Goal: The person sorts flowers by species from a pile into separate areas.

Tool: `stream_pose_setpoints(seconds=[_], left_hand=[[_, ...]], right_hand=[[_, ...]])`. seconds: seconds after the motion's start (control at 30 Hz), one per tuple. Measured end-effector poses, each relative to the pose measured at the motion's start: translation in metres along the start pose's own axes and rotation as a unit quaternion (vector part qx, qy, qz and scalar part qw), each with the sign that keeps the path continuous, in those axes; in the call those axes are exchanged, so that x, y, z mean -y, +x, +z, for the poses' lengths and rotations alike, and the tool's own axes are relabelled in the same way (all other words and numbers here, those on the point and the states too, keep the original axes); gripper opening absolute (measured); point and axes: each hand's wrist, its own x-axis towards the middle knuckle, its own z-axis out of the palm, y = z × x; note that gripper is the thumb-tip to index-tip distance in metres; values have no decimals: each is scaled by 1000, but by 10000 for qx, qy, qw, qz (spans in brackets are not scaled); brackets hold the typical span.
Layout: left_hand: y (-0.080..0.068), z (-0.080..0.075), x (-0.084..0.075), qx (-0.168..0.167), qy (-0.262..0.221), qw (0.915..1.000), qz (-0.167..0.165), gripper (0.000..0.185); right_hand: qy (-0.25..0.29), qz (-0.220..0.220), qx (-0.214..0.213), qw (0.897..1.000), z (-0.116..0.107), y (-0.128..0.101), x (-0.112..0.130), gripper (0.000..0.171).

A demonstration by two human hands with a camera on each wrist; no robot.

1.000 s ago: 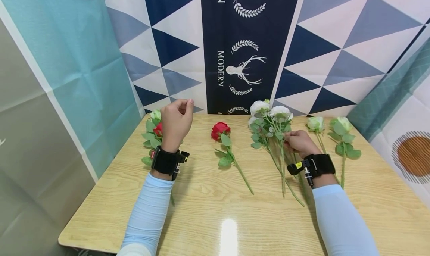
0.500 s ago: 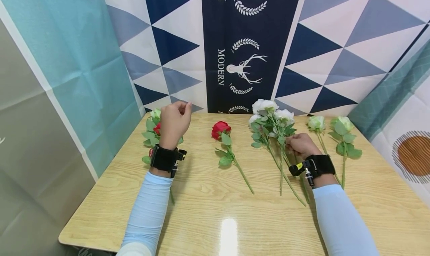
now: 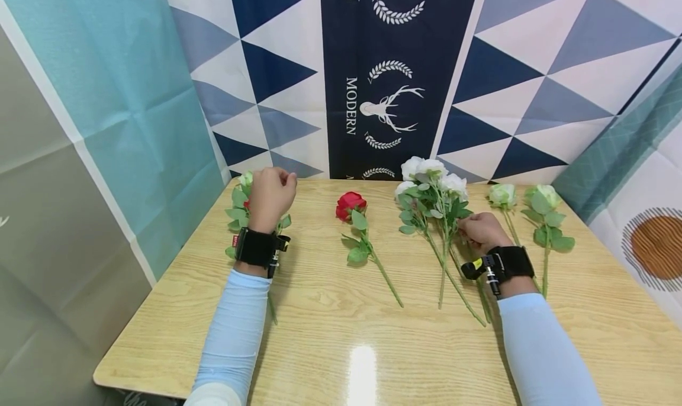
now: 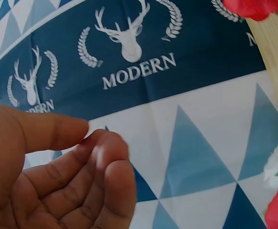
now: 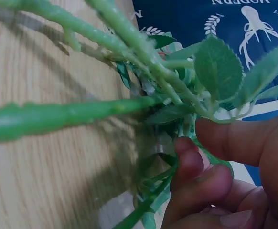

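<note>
In the head view, my right hand [image 3: 483,231] is at the stems of several artificial white roses [image 3: 430,168] at the back, right of centre. Up close in the right wrist view, thumb and forefinger pinch a leafy stem [image 5: 189,125] beside thicker green stems [image 5: 72,114]. The left hand [image 3: 273,199] is raised with loosely curled fingers, holding nothing; the left wrist view shows its bare palm [image 4: 67,195]. Behind that hand, partly hidden, lie a pale green rose [image 3: 245,180] and a red one. A single red rose [image 3: 350,207] lies between the hands.
Two pale green roses [image 3: 502,196] lie on the right with stems toward the front. The wooden table [image 3: 319,347] meets a patterned cloth backdrop [image 3: 282,68] at the back; another cloth [image 3: 106,98] hangs along the left.
The white roses have spread and shifted slightly right, one stem end swinging left, with my right hand moving slightly right. My left hand has drifted down and left.
</note>
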Motion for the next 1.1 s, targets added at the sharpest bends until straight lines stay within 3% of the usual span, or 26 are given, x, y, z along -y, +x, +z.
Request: stream_pose_setpoints(seconds=[0.1,0.2,0.3,0.43,0.6,0.77,0.9,1.1], left_hand=[[1,0,6,153,123,9997,-109,45],[1,-1,11,526,295,9975,-365,52],[1,0,16,1072,618,9894,-761,55],[3,7,26,1518,1090,9746,-1231,49],[3,14,38,1514,1491,9664,-1449,35],[4,13,51,1387,1533,9631,-1721,26],[6,12,62,1468,1720,9506,-2128,9],[7,9,78,1609,2009,9306,-2603,25]], right_hand=[[-79,-59,-104,9999,-1,-1,0,42],[-156,-100,-266,9995,-3,-1,1,40],[-204,-106,-463,9987,-4,-2,3,39],[-234,-47,-524,9983,-7,-4,5,41],[-324,8,-612,9976,-10,-7,10,41],[-284,-29,-744,9968,-10,-10,15,40],[-225,-15,-905,9956,-11,-15,19,39],[-120,-46,-947,9954,-12,-19,24,36]])
